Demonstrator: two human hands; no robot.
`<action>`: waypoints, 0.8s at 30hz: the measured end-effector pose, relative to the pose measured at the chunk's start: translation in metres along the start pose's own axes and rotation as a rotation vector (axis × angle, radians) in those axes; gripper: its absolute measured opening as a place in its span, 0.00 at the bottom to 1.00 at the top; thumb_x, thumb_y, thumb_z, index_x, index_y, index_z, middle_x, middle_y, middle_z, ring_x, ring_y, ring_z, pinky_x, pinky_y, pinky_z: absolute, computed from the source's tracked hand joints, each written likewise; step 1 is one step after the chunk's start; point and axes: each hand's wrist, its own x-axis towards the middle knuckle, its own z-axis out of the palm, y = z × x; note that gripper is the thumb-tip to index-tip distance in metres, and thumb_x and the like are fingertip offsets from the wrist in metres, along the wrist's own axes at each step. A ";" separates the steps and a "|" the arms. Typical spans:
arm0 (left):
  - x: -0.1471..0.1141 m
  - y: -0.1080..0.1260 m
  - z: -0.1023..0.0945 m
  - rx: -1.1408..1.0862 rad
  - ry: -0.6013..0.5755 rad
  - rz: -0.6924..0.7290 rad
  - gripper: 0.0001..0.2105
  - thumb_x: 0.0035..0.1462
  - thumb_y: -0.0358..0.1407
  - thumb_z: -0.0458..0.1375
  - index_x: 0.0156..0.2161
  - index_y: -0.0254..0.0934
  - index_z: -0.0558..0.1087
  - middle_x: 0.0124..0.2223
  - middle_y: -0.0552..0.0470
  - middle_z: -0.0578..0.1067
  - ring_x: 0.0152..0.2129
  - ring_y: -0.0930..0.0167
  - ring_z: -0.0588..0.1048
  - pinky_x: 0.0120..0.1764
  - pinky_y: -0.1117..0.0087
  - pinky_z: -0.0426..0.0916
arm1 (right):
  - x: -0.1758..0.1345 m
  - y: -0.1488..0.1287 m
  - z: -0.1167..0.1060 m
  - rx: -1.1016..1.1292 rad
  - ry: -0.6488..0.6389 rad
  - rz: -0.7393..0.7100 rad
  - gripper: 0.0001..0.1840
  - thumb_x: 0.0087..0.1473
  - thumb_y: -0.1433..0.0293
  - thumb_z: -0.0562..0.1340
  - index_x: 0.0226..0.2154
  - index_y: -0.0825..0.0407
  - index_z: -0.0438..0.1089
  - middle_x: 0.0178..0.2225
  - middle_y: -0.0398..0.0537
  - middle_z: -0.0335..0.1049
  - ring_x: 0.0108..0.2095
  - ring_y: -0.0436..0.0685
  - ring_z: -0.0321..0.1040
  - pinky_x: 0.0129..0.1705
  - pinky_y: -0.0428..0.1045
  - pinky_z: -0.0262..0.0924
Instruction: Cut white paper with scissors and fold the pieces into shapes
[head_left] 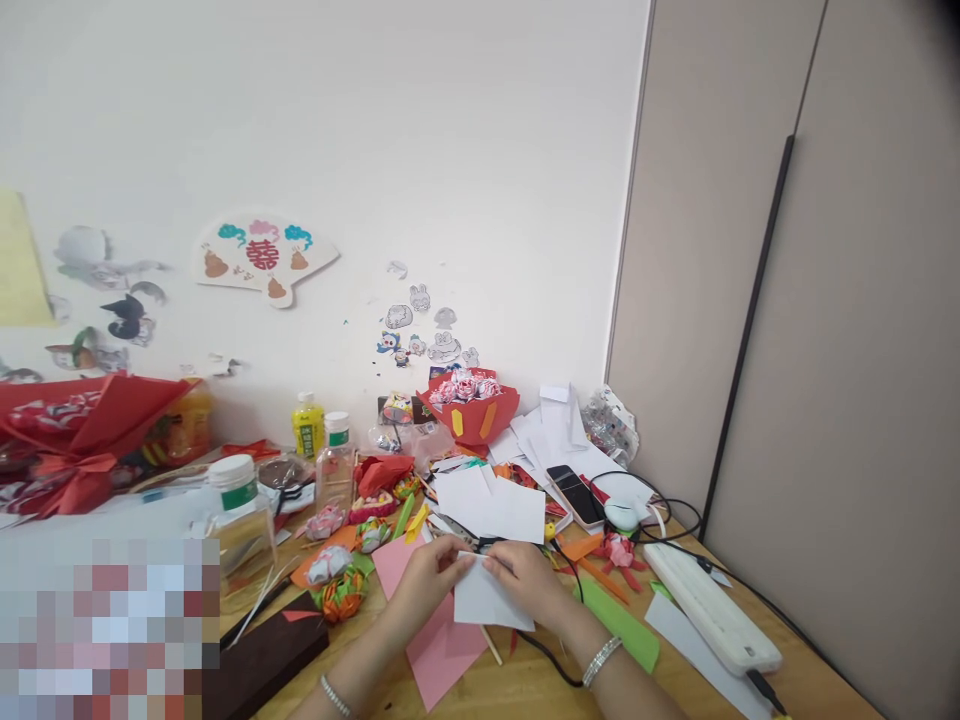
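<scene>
A small white sheet of paper (491,602) is pinched along its far edge between both hands. My left hand (441,570) has its thumb and fingers closed on the left part of that edge. Close beside it, my right hand (523,574) grips the same edge further right. Beneath the hands lies pink paper (442,672), partly covered by the white sheet. Just beyond the fingers are dark-handled scissors (454,526), partly hidden, and more white paper (517,510). Green paper (615,625) lies under my right forearm.
A white power strip (712,607) with black cables lies at the right, near a phone (574,494). Folded paper flowers (341,592) and clear jars (238,510) crowd the left. A red paper bouquet (472,415) stands by the wall. A dark box (266,650) sits front left.
</scene>
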 end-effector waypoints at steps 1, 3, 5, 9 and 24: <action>0.001 -0.001 0.000 -0.010 0.000 0.002 0.13 0.44 0.45 0.57 0.29 0.35 0.72 0.24 0.53 0.71 0.23 0.71 0.67 0.26 0.74 0.60 | 0.000 -0.001 -0.001 0.008 0.004 0.006 0.14 0.57 0.68 0.53 0.26 0.53 0.69 0.27 0.45 0.70 0.28 0.52 0.63 0.29 0.44 0.49; 0.001 -0.001 0.000 -0.011 0.005 0.014 0.14 0.43 0.45 0.59 0.30 0.35 0.72 0.25 0.53 0.71 0.24 0.71 0.67 0.26 0.74 0.60 | 0.000 -0.002 -0.003 0.019 0.009 0.009 0.14 0.57 0.67 0.53 0.27 0.53 0.70 0.28 0.45 0.71 0.29 0.52 0.64 0.30 0.44 0.50; 0.002 -0.001 0.000 -0.007 0.016 0.015 0.14 0.43 0.44 0.59 0.29 0.34 0.73 0.25 0.53 0.72 0.23 0.71 0.67 0.27 0.74 0.60 | -0.001 -0.003 -0.004 0.024 0.005 0.013 0.13 0.57 0.67 0.53 0.27 0.53 0.70 0.28 0.46 0.71 0.30 0.53 0.64 0.30 0.44 0.51; 0.001 0.001 -0.001 0.020 0.041 0.006 0.13 0.44 0.44 0.57 0.27 0.34 0.72 0.23 0.53 0.71 0.23 0.71 0.67 0.26 0.74 0.60 | -0.001 -0.004 -0.005 0.070 -0.015 0.040 0.09 0.54 0.68 0.56 0.30 0.53 0.71 0.30 0.46 0.72 0.31 0.53 0.66 0.32 0.44 0.52; 0.002 -0.004 -0.001 0.035 -0.022 0.047 0.14 0.48 0.45 0.54 0.28 0.34 0.70 0.23 0.54 0.68 0.22 0.72 0.65 0.25 0.74 0.57 | -0.001 0.002 -0.003 0.053 -0.041 0.002 0.13 0.56 0.66 0.53 0.24 0.54 0.67 0.25 0.44 0.68 0.27 0.51 0.61 0.29 0.43 0.50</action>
